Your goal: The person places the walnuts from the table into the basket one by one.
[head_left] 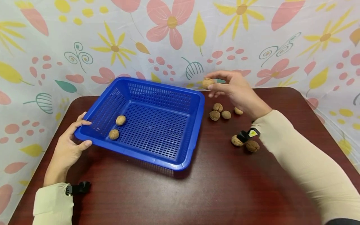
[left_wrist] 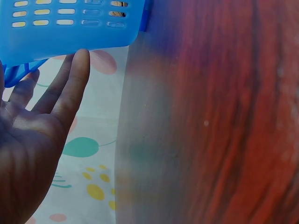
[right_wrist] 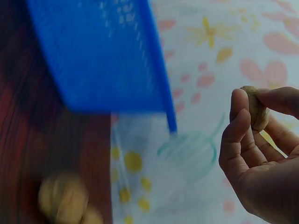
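Walnut (head_left: 208, 83) pinched in right hand (head_left: 236, 90), held at basket's (head_left: 194, 125) 2 o'clock corner. Left hand (head_left: 68, 147) gripping 9 o'clock rim. Two nuts (head_left: 117, 127) inside; six (head_left: 222, 113) on table (head_left: 225, 187), not yet moved.

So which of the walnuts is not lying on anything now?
The walnut pinched in the right hand, raised beside the blue basket. All the others rest in the basket or on the table.

head: bright, even | wrists: blurred | right wrist: dim
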`<action>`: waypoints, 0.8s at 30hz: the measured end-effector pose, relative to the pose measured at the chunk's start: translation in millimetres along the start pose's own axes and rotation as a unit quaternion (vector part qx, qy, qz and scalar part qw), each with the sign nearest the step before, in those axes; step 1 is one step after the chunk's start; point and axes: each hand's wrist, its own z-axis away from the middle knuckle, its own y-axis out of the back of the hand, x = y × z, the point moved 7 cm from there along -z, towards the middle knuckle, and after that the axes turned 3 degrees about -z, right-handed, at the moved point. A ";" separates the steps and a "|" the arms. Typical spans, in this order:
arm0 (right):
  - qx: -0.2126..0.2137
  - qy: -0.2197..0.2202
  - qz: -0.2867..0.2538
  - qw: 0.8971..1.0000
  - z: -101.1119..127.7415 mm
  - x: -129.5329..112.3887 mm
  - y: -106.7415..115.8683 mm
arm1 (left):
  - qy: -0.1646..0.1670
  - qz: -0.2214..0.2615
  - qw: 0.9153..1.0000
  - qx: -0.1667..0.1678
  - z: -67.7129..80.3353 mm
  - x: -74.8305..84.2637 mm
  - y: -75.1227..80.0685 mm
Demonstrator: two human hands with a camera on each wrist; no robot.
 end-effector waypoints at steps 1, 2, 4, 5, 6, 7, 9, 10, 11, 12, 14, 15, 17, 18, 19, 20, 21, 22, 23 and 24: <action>-0.008 0.003 -0.006 1.000 -3.3 -2.9 -9.3 | 0.001 -0.001 1.000 -0.001 0.5 -0.5 0.0; -0.016 0.004 -0.011 1.000 -6.5 -5.8 -18.3 | 0.002 -0.001 1.000 -0.002 0.9 -1.0 -0.1; -0.032 0.008 -0.012 0.999 -11.6 -12.0 -35.7 | 0.003 -0.003 1.000 -0.001 1.5 -1.5 0.0; -0.040 0.011 -0.012 0.999 -13.8 -15.1 -44.1 | 0.004 -0.003 1.000 -0.001 1.6 -2.0 0.1; -0.049 0.013 -0.011 0.999 -16.3 -17.9 -52.3 | 0.004 -0.005 1.000 0.000 1.6 -2.2 0.2; -0.057 0.017 -0.008 0.998 -18.7 -21.1 -60.3 | 0.004 -0.005 1.000 0.000 1.5 -2.2 0.5; -0.074 0.022 -0.005 0.997 -23.9 -26.1 -76.3 | 0.002 -0.007 1.000 0.001 1.0 -2.0 1.1; -0.082 0.024 -0.007 0.996 -26.9 -28.1 -84.5 | 0.001 -0.006 1.000 0.001 0.8 -2.2 1.4; -0.090 0.025 -0.006 0.996 -29.9 -29.6 -92.3 | 0.000 -0.005 1.000 0.000 0.5 -2.3 1.7; -0.100 0.028 -0.008 0.995 -32.9 -31.1 -100.2 | 0.000 -0.004 1.000 0.001 0.1 -2.1 1.8; -0.118 0.028 -0.025 0.992 -38.3 -33.5 -115.5 | 0.001 -0.005 1.000 0.002 -0.3 -1.8 1.7; -0.124 0.026 -0.033 0.991 -41.0 -34.2 -122.4 | 0.001 -0.007 1.000 0.002 -0.5 -1.7 1.7; -0.136 0.020 -0.047 0.989 -45.8 -35.6 -135.3 | 0.002 -0.008 1.000 0.002 -0.8 -1.7 1.6; -0.140 0.017 -0.053 0.989 -47.9 -36.5 -141.4 | 0.002 -0.009 1.000 0.002 -0.7 -1.7 1.5; -0.141 0.013 -0.058 0.988 -50.5 -37.0 -147.2 | 0.002 -0.010 1.000 0.001 -0.6 -1.7 1.5; -0.142 0.009 -0.062 0.988 -53.3 -37.0 -152.6 | 0.001 -0.010 1.000 0.001 -0.5 -1.7 1.5; -0.142 0.004 -0.066 0.988 -56.1 -37.0 -158.3 | 0.000 -0.010 1.000 -0.001 -0.3 -1.8 1.8; -0.144 0.000 -0.071 0.987 -58.8 -37.0 -164.0 | -0.001 -0.010 1.000 -0.001 0.0 -1.7 1.9; -0.145 -0.006 -0.077 0.986 -61.9 -36.3 -169.7 | -0.001 -0.010 1.000 0.000 0.3 -1.6 2.0; -0.147 -0.011 -0.084 0.986 -65.0 -35.7 -175.7 | -0.002 -0.011 1.000 0.000 0.4 -1.3 2.1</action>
